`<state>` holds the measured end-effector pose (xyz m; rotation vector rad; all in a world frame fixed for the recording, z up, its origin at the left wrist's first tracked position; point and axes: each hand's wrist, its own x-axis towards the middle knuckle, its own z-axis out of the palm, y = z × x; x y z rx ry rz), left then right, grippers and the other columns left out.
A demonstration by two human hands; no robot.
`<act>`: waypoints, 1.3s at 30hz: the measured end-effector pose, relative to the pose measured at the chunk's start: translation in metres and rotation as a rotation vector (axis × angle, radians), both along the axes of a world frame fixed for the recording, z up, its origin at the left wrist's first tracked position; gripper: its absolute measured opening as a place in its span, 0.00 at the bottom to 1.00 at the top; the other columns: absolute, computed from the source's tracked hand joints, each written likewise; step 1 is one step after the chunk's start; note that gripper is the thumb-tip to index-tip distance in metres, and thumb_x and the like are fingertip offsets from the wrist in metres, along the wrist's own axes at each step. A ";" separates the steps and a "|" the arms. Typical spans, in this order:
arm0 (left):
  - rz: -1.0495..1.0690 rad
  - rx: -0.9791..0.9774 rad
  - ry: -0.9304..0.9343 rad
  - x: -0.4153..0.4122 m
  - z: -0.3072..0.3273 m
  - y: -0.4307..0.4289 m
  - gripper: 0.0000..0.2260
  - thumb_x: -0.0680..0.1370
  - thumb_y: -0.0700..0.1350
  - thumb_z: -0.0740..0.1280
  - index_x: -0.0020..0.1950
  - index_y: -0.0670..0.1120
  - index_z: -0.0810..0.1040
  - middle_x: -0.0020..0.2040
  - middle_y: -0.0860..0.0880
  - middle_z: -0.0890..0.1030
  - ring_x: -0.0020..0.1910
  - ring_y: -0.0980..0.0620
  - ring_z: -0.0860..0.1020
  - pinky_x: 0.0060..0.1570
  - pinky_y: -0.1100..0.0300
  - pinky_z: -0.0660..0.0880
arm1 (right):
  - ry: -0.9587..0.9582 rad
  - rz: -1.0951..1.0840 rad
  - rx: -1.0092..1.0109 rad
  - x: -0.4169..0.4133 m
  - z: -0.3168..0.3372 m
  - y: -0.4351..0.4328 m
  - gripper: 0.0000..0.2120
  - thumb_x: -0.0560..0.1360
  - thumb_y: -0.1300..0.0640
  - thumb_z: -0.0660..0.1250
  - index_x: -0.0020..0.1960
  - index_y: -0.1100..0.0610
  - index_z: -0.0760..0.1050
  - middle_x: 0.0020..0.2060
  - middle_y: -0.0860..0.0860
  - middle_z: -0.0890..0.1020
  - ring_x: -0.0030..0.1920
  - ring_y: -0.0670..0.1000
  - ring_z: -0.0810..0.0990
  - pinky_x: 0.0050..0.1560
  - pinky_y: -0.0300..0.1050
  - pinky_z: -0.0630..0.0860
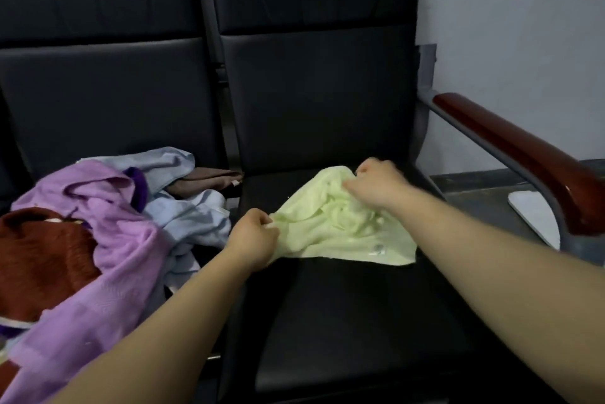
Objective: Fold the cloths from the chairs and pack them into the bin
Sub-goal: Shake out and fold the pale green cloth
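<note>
On the right-hand seat (343, 322), head view: one pale green cloth (330, 233), crumpled, near the back edge. We gripped it with both hands, fingers curled: left hand (253, 236) at its left corner, right hand (376, 184) at its far edge, likely to spread it flat for folding. Left seat: heap of unfolded cloths (108, 227). Bin: unseen.

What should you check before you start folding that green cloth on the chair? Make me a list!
1. Left hand grips the green cloth at its left edge: ok.
2. Right hand grips its far edge: ok.
3. Cloth lies flat: not ok, it is bunched in the middle.
4. Black seat shows bare room in front of the cloth: ok.
5. Cloth lies apart from the pile of cloths on the next seat: ok.
6. Bin ready: cannot tell, none in view.
</note>
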<state>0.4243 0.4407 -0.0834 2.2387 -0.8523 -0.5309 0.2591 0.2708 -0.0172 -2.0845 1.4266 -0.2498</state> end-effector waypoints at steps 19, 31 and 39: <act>-0.670 0.353 -0.592 -0.016 -0.023 0.004 0.19 0.82 0.64 0.53 0.72 0.63 0.69 0.65 0.53 0.70 0.62 0.45 0.70 0.63 0.45 0.70 | 0.376 0.374 -0.212 -0.035 -0.065 0.048 0.06 0.78 0.53 0.63 0.45 0.54 0.75 0.45 0.50 0.79 0.42 0.51 0.78 0.40 0.47 0.76; -0.296 -0.344 -0.544 -0.007 0.030 0.010 0.10 0.80 0.51 0.64 0.47 0.49 0.83 0.48 0.50 0.76 0.51 0.47 0.74 0.54 0.53 0.70 | -0.024 0.388 -0.131 -0.057 -0.014 0.041 0.06 0.72 0.50 0.71 0.43 0.50 0.76 0.40 0.48 0.80 0.41 0.51 0.78 0.41 0.52 0.76; -0.133 -0.420 -0.019 -0.022 0.047 0.020 0.12 0.84 0.47 0.61 0.41 0.47 0.73 0.33 0.56 0.71 0.32 0.61 0.69 0.34 0.65 0.68 | -0.008 0.417 -0.032 -0.057 -0.013 0.036 0.14 0.72 0.44 0.75 0.42 0.52 0.75 0.40 0.48 0.78 0.40 0.50 0.76 0.38 0.45 0.72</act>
